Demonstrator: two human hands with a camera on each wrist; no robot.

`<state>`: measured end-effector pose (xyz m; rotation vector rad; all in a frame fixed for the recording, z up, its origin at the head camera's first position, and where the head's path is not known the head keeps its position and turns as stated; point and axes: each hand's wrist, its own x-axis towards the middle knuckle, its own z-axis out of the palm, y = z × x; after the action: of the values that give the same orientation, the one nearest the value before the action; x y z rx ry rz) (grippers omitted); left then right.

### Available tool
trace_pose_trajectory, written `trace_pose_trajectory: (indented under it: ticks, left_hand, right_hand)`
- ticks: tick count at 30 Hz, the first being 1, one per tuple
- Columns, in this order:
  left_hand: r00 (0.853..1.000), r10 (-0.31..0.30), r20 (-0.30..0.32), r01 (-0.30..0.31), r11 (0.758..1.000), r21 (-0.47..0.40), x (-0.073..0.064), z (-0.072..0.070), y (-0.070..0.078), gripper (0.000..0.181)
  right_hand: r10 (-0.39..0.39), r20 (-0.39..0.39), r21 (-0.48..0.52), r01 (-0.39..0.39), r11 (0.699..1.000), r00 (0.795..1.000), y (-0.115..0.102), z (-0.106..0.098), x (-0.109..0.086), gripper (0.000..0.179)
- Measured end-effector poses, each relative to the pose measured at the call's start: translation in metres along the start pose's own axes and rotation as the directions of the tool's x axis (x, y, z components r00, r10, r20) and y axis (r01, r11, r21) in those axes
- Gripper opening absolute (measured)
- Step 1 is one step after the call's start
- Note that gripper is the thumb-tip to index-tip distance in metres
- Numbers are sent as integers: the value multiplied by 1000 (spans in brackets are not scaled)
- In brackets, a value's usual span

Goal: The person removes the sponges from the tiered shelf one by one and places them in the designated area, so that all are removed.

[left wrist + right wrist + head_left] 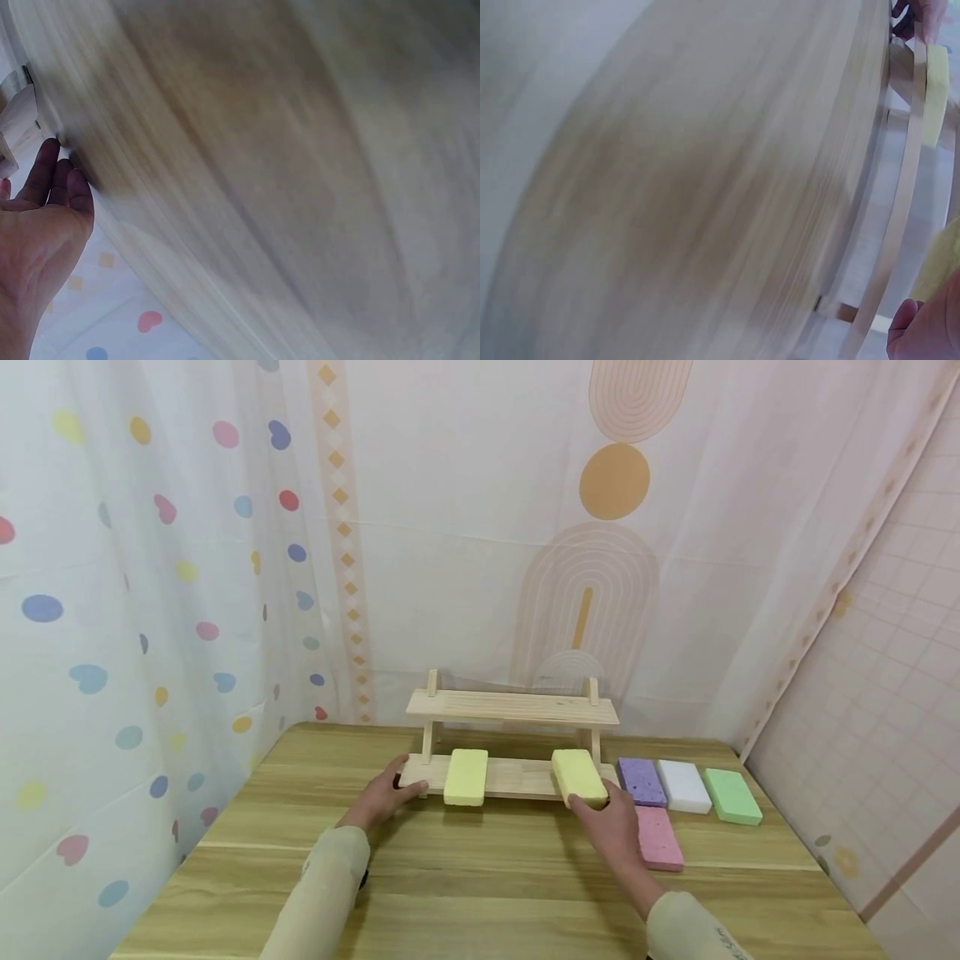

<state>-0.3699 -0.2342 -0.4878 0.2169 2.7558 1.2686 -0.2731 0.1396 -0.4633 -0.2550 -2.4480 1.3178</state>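
A two-tier wooden rack [517, 777] stands on the table. My left hand [386, 793] holds the left end of its lower board, thumb over the front corner; the left wrist view shows that hand's palm and fingers [56, 184] beside the rack's end. One yellow sponge [467, 777] lies across the lower board, left of its middle. Toward the board's right end, my right hand [611, 827] grips a second yellow sponge [577, 775], thumb at its near edge. In the right wrist view this sponge [939, 262] is partly cut off by the frame.
Right of the rack lie a purple sponge [641, 781], a white sponge [684, 787] and a green sponge [732, 796]. A pink sponge [660, 839] lies nearer, partly behind my right hand. The upper board [513, 707] overhangs the back. Patterned curtains [450, 568] hang behind the table [480, 893].
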Motion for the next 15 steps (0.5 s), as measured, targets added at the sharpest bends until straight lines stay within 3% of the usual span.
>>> trace_pose_trajectory:
  ticks: [15]
  left_hand:
    - [1000,-5,-3,5,1000,12,-3,0,2,86]
  right_hand:
    - [10,12,-47,-9,999,1000,20,-46,-1,74]
